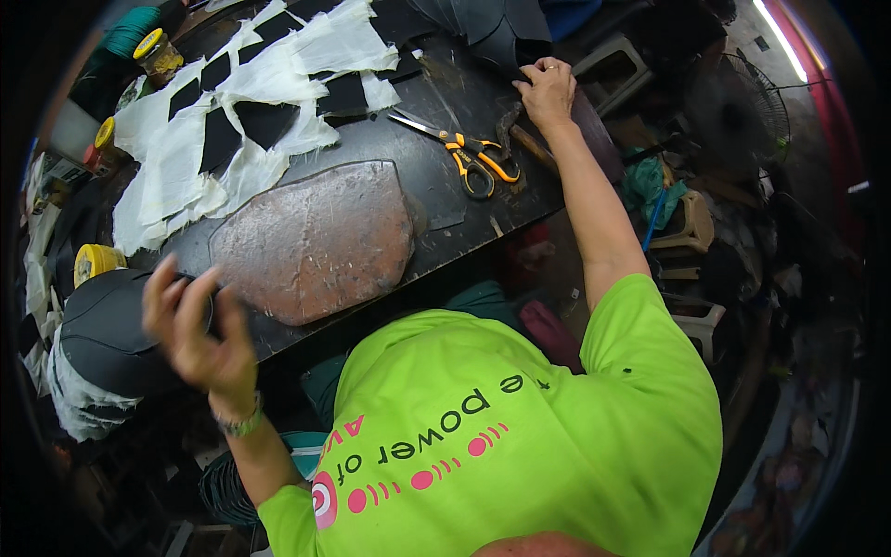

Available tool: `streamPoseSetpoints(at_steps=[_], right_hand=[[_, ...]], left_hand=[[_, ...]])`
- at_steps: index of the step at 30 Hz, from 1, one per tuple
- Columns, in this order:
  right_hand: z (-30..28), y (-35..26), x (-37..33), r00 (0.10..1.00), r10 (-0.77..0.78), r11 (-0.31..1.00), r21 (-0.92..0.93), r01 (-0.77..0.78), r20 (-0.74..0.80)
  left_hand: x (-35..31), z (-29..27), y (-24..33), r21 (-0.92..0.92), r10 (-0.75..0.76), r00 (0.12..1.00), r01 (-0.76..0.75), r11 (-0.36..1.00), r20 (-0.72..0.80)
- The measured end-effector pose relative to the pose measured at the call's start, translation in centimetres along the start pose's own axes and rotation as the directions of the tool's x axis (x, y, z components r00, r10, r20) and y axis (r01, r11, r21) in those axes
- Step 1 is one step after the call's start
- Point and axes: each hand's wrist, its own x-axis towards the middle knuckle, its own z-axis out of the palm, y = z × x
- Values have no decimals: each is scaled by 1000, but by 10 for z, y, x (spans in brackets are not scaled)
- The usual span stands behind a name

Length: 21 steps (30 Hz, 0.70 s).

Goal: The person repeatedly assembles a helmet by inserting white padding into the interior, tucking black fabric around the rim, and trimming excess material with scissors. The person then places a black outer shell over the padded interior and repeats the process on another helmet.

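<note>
My left hand (200,334) is raised at the left, a little blurred, with its fingers spread and nothing in them. Just beyond it lies a rounded stack of black cut leather-like pieces (109,330). At the far right corner of the table, my right hand (549,93) has its fingers bent and closed at the edge of a black leather-like piece (501,37), part of a pile there. The fingertips are partly hidden. Between the hands lie a worn brown slab (316,241) and scissors with orange-and-black handles (459,148).
Ragged white cloth (251,121) with black patches covers the far left of the dark table (436,200). Yellow-lidded jars (158,56) and a yellow tub (97,263) stand along the left. A wooden-handled tool (532,148) lies by my right wrist. Plastic stools (687,227) and a fan stand at right.
</note>
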Motion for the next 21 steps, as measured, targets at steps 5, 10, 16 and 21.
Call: streamPoseSetpoints(at_steps=[5, 10, 16, 21], right_hand=[[-108, -24, 11, 981, -129, 844, 503, 186, -145], [-254, -96, -26, 992, -105, 151, 987, -52, 69], [-222, -170, -6, 861, -76, 42, 865, -500, 502], [-181, -197, -39, 977, -199, 402, 903, 152, -76]], left_hand=[[44, 48, 35, -198, 193, 960, -153, 968, 201], [86, 59, 62, -201, 313, 945, -290, 936, 98], [70, 44, 66, -524, 123, 960, 28, 852, 252], [2, 64, 30, -402, -477, 770, 632, 663, 423]])
